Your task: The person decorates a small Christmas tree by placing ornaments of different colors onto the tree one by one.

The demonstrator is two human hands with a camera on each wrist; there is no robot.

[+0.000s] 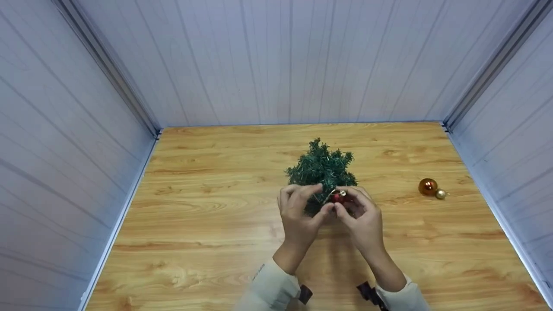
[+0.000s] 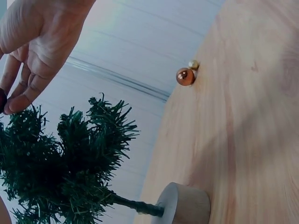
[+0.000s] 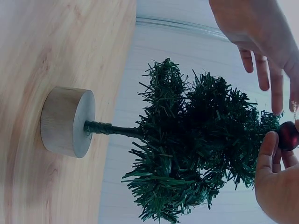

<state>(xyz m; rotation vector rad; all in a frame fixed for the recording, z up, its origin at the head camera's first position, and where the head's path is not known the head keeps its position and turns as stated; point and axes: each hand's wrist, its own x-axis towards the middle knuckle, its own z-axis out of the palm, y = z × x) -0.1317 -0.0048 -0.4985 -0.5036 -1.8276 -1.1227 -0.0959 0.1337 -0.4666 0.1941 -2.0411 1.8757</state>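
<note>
A small green artificial Christmas tree [image 1: 322, 166] stands on the table on a round wooden base [image 3: 67, 121]. Above its crown, my right hand [image 1: 363, 216] pinches a red bauble [image 1: 338, 197] between thumb and fingers. The bauble has a gold cap and a thin string loop. Facing it, my left hand [image 1: 300, 216] has its thumb and index fingertip apart beside the string. Whether it touches the string, I cannot tell. In the right wrist view the left hand's fingers reach down toward the tree, while the right hand grips the dark red bauble.
To the right on the table lie a larger copper-orange bauble [image 1: 427, 186] and a small gold bauble [image 1: 440, 194], close together. White panel walls enclose the wooden table [image 1: 194, 207] at the back and both sides.
</note>
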